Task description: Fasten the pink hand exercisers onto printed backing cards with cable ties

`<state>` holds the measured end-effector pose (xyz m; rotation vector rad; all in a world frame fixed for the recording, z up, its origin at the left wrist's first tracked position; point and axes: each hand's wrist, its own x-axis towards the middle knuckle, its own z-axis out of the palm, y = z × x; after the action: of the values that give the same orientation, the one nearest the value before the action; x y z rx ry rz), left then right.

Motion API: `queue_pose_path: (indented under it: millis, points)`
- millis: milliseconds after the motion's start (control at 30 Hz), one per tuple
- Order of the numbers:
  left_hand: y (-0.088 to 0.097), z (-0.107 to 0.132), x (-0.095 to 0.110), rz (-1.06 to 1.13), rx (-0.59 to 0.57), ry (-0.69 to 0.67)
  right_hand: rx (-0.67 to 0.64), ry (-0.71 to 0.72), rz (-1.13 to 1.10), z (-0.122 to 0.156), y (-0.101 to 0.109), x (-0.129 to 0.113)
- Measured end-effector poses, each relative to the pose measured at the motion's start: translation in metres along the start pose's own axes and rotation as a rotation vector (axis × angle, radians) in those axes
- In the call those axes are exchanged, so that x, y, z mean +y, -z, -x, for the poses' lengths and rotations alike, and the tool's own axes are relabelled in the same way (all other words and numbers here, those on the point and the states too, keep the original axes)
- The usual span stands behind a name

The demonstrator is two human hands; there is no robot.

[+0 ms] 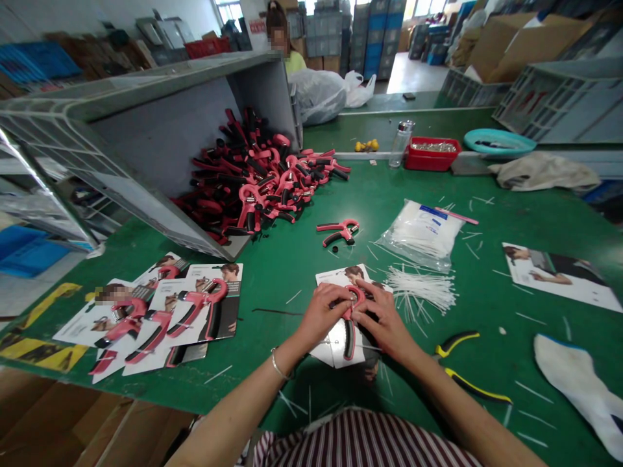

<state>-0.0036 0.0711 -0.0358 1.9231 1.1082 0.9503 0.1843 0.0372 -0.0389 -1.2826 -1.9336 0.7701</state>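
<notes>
A red-and-black hand grip strengthener (349, 338) lies on a printed backing card (328, 275) in front of me, its handle pointing toward my body. My left hand (322, 312) presses its bent fingers on the strengthener's upper part from the left. From the right, my right hand (384, 318) closes thumb and fingers on the same part; the fingertips partly hide it. A bundle of white cable ties (423, 290) fans out just right of my right hand. Beyond my hands lies a loose hand grip strengthener (341, 231) with a small black piece beside it.
A tipped grey crate (160, 175) spills a heap of strengtheners (272, 175). Several carded strengtheners (195, 305) overlap at left. At right lie yellow-handled pliers (457, 366), a bag of cable ties (423, 233), a card (559, 275) and a white glove (569, 376). A person sits opposite.
</notes>
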Motion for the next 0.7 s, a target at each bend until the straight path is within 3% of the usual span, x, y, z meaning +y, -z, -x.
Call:
queue_pose_path:
  millis: [233,367,467,600,700]
  points:
    - [0.0,0.004,0.0,-0.046,-0.022,-0.043,0.005,-0.002,-0.018,-0.001,-0.002,0.003]
    - [0.008,0.005,0.005,-0.147,-0.146,-0.133,0.056,-0.047,-0.044,-0.002,-0.002,0.0]
    - [0.016,0.001,0.013,-0.142,-0.201,-0.087,0.058,-0.061,-0.046,-0.002,0.001,0.002]
    - [0.018,-0.002,0.028,-0.164,-0.127,0.01,-0.025,0.008,-0.043,-0.002,0.003,0.006]
    - [0.006,0.007,0.039,-0.261,-0.028,-0.005,0.078,-0.014,-0.039,-0.002,0.0,0.005]
